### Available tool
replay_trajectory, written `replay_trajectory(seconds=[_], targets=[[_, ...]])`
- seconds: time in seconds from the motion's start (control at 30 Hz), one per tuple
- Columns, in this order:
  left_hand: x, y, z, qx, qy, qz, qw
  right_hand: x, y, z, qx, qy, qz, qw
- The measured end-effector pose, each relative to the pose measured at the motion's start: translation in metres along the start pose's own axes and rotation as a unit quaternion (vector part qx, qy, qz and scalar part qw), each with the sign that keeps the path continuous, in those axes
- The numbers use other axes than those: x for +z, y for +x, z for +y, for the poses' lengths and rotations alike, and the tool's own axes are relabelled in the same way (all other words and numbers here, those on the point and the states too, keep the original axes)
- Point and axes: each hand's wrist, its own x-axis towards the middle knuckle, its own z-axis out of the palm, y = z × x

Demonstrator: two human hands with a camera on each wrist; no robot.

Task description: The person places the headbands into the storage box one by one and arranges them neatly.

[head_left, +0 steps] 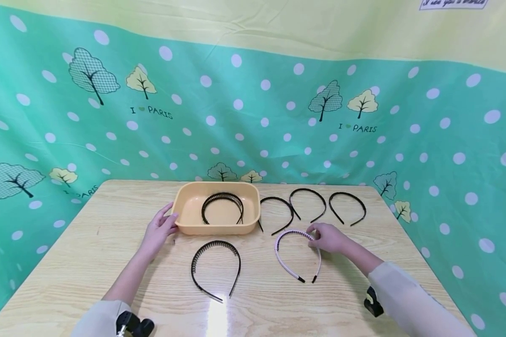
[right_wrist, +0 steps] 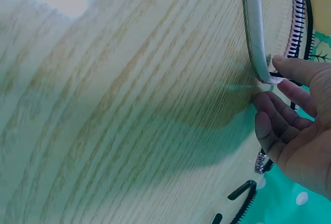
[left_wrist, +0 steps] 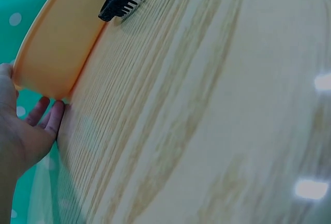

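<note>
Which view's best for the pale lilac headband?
Head: pale lilac headband nearly whole, both ends included, right hand covering a bit. Right wrist: closer but partial, cut by the frame edge. Left wrist: doesn't show it.

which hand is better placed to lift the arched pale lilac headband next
The right hand, likely: it is touching the pale lilac headband, while the left hand is farther away, touching the end of the peach rectangular plastic tub.

A pale lilac headband [right_wrist: 254,27], black-tipped with dark inner teeth, lay on the surface [head_left: 270,304], ends pointing nearward. Farther back and leftward, a peach-coloured, rounded rectangular basin [head_left: 217,230] stood upright, containing black headbands [head_left: 222,195].
</note>
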Motion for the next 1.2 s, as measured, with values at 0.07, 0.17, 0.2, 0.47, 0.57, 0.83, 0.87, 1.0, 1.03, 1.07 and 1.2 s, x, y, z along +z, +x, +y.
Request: replay_trajectory(seconds=[0.07,0.17,0.2,0.47,0.57,0.83,0.87,1.0,1.03,1.07,1.2], targets=[[0.0001,0.0001,-0.0005,0.000,-0.002,0.001,1.0000,0.0005,-0.0001,0.0000,0.003,0.002,0.000,1.000],[0.0005,0.0004,-0.0016,0.003,-0.006,0.002,1.0000,0.0010,-0.0002,0.0002,0.011,0.007,0.000,1.000],[0.0007,0.0006,-0.0021,0.003,-0.006,0.003,1.0000,0.0013,-0.0003,0.0002,0.013,0.008,0.001,1.000],[0.0009,0.0020,-0.0063,0.017,-0.004,0.001,0.9999,0.0041,-0.0002,0.0014,0.012,0.008,0.008,1.000],[0.0005,0.0018,-0.0066,0.021,-0.001,0.000,0.9998,0.0048,-0.0002,0.0015,0.017,0.014,0.014,1.000],[0.0008,0.0019,-0.0056,0.021,0.002,0.003,0.9998,0.0048,-0.0006,0.0005,0.018,0.018,0.022,0.999],[0.0010,0.0019,-0.0054,0.020,0.002,0.003,0.9998,0.0049,-0.0006,0.0005,0.017,0.018,0.023,0.999],[0.0013,0.0018,-0.0051,0.020,0.001,0.003,0.9998,0.0050,-0.0014,-0.0005,0.018,0.021,0.027,0.999],[0.0011,0.0017,-0.0050,0.020,0.001,0.003,0.9998,0.0051,-0.0014,-0.0009,0.020,0.023,0.028,0.999],[0.0009,0.0015,-0.0049,0.019,0.001,0.002,0.9998,0.0052,-0.0014,-0.0008,0.019,0.022,0.029,0.999],[0.0002,0.0007,-0.0045,0.020,0.002,0.003,0.9998,0.0048,-0.0025,-0.0011,0.014,0.023,0.031,0.999]])
